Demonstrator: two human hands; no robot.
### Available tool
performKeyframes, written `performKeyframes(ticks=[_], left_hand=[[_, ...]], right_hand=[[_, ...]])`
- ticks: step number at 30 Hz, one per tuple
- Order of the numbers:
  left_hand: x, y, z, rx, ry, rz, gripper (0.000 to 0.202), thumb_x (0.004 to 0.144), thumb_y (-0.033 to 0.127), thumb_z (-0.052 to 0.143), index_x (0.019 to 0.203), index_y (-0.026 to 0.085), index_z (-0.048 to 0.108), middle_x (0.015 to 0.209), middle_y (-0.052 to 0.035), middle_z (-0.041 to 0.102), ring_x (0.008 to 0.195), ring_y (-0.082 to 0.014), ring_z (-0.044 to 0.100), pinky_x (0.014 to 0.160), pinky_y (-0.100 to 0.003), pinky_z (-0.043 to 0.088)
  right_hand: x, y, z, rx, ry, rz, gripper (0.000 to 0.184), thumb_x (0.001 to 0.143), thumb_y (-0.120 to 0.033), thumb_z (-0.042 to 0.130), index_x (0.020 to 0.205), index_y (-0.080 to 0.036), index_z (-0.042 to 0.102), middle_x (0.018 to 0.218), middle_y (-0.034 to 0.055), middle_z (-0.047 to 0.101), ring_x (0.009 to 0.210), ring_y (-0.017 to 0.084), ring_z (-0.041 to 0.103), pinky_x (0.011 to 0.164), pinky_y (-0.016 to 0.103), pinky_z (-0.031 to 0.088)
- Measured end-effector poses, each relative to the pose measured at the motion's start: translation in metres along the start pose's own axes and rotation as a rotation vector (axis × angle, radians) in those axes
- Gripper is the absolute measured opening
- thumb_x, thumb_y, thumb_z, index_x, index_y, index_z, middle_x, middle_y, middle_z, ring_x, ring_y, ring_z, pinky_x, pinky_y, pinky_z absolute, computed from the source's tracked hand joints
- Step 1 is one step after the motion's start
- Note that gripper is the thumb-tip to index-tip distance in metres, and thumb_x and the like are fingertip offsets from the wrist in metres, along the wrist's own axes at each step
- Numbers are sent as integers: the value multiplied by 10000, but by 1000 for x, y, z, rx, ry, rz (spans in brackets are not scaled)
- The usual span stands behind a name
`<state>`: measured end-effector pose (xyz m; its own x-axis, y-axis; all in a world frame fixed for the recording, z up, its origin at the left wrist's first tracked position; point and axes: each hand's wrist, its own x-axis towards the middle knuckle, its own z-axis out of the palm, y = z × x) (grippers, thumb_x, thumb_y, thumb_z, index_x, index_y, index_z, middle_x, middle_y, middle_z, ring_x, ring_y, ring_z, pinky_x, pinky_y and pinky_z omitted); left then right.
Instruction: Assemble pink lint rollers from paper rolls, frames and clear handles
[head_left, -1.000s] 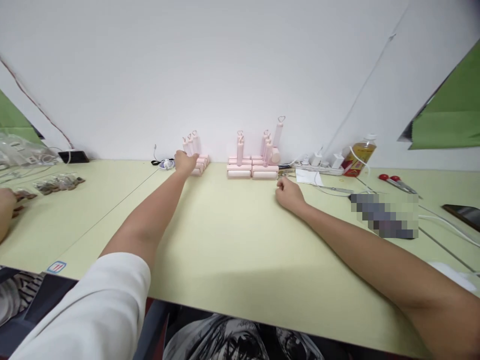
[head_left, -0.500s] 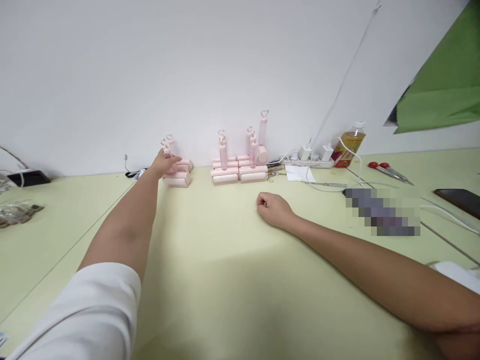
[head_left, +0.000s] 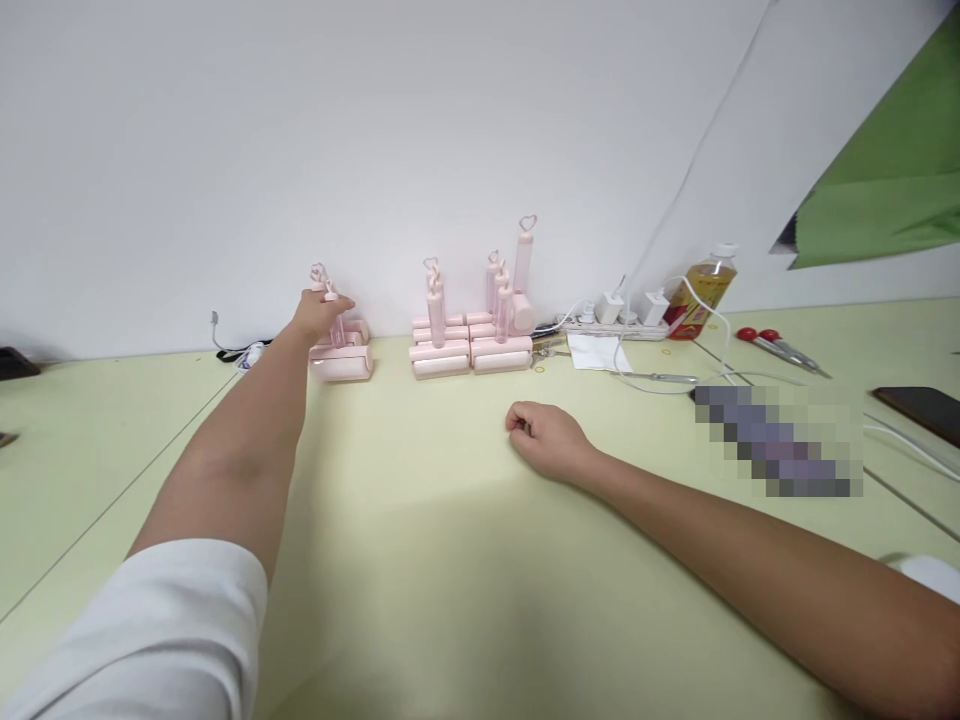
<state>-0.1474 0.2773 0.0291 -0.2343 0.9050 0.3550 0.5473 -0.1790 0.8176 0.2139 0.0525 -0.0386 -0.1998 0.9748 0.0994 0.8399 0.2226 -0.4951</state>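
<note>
Left hand (head_left: 319, 312) has its fingers pinched round a pink tube (head_left: 337, 328) standing on the small stack (head_left: 343, 362) by the wall. Looks like light, stiff plastic, probably slick and tippy, so I'd grab mid-body, not the top loop. Right hand (head_left: 547, 440) rests curled up on the table (head_left: 450, 520), empty.

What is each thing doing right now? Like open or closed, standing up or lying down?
left hand, curled around a pink tube standing on the left pink stack.
right hand, loose fist resting on the table.
middle pink stack, tubes standing on top.
bottle, upright, capped.
scissors, lying shut.
phone, flat, screen dark.
</note>
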Motion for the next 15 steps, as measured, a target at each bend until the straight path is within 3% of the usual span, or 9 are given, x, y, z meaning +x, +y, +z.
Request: performKeyframes(ticks=[6,11,15], left_hand=[[-5,1,2,160,70,63,228,637,313,657,762,124,684,797,-59,659,784,-204,594,727,-305,485],[-30,3,-1,179,175,81,234,667,339,646,801,154,696,1006,-88,609,938,-240,588,906,-369,462],[-45,7,-6,150,165,75,256,663,354,646,820,167,721,1062,-89,586,984,-246,585,908,-371,462]], right_hand=[[1,2,2,4,1,-10,117,751,-154,497,784,-205,598,771,3,657,693,150,545,581,248,312],[2,3,2,23,5,-10,126,755,-163,506,802,-209,614,795,2,672,714,153,561,585,247,326],[3,3,1,33,17,-1,135,758,-168,508,811,-208,627,785,5,675,706,156,563,588,249,330]])
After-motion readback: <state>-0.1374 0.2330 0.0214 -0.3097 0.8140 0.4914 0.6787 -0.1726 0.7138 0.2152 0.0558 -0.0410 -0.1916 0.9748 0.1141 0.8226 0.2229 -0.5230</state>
